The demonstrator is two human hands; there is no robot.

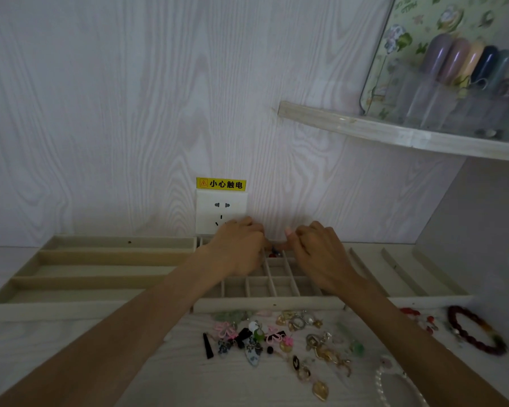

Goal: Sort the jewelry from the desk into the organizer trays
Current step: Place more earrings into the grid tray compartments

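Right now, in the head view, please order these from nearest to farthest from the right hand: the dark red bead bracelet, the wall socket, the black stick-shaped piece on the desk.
Measured from the right hand:
1. Wall socket: on the wall, up and to its left, behind the left hand.
2. Black stick-shaped piece: on the desk, left end of the jewelry pile.
3. Dark red bead bracelet: on the desk, far right.

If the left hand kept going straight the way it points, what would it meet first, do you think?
Probably the wall socket: the left hand points away over the grid tray toward it, though depth is unclear.
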